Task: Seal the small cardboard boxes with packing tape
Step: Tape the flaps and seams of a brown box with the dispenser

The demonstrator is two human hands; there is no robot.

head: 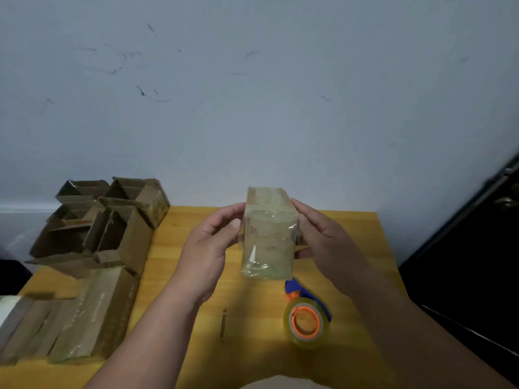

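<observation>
Both hands held a small cardboard box (268, 234) up in the air above the yellow wooden tabletop (252, 318), near its far edge by the pale wall (252, 94). The left hand (209, 248) gripped the box's left side with curled fingers, and the right hand (323, 234) clasped its right side the same way. The box stood on end between them, its facing surfaces covered in shiny clear tape. Just below it and nearer the person, a tape dispenser (307, 318) lay on the tabletop, blue-handled with an orange core and a roll of clear tape on it. On the left side of the tabletop, well apart from the held box, a cluster of open boxes (106, 220) with raised flaps sat toward the wall. In front of these lay a row of closed boxes (84, 318), flat on the tabletop. A dark door (491, 234) showed at the right edge.
</observation>
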